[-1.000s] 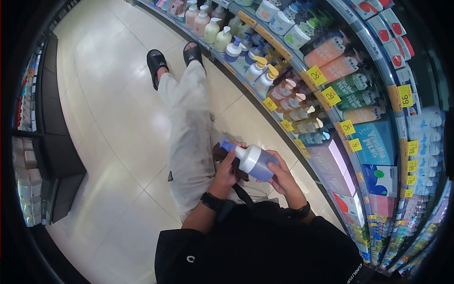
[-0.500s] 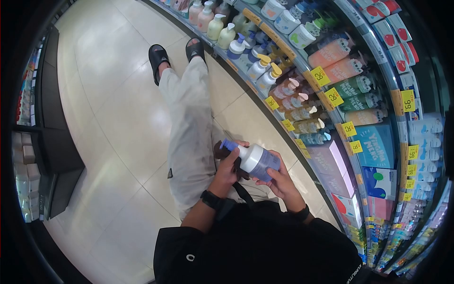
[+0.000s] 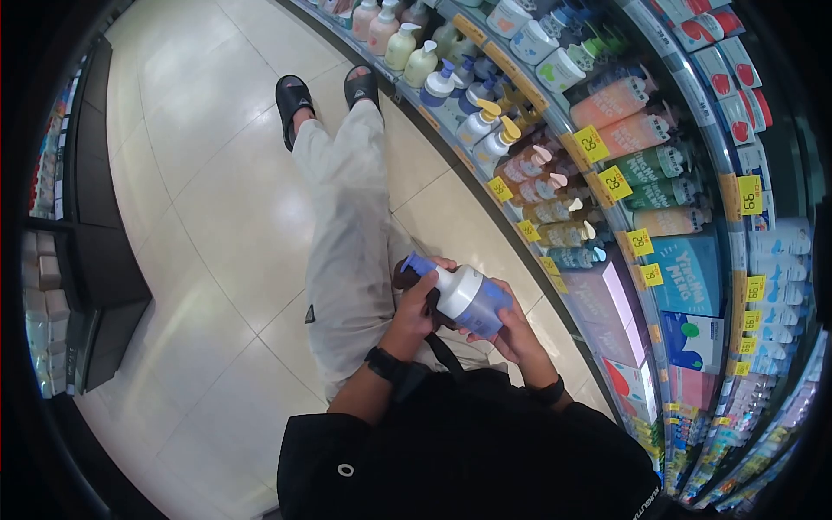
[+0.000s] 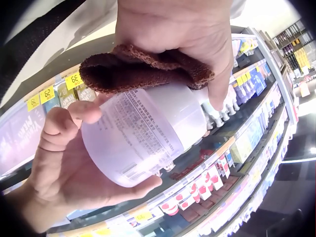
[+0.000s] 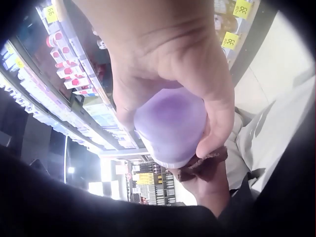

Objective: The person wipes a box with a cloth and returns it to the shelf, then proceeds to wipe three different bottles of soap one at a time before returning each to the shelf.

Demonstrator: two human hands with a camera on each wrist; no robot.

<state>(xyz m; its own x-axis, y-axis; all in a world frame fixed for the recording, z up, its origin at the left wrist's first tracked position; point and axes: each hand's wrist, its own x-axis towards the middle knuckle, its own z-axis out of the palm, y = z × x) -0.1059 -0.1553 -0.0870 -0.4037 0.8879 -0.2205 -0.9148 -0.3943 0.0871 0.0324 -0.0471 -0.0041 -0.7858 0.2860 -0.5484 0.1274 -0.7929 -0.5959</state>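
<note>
Black top [image 3: 485, 442] with white ring [image 3: 345, 471], pale trousers [image 3: 342, 234], black slides [image 3: 295, 93], dark wristbands [image 3: 384, 364]

The person's forearms [image 3: 360, 401] converge from near to far, the left hand [image 3: 418, 305] gripping on the left, the right hand [image 3: 518, 334] curving thumb and fingers on the right.

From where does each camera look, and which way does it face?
Head-worn, looking forward and down at the bottle and shelves; left fingers, right fingers and legs show.
On the left wrist, facing the bottle's printed side; left fingers and right fingers show.
On the right wrist, facing the bottle's base; right fingers, left arm and legs show.
Both wrist views share the bottle and brown fabric.
</note>
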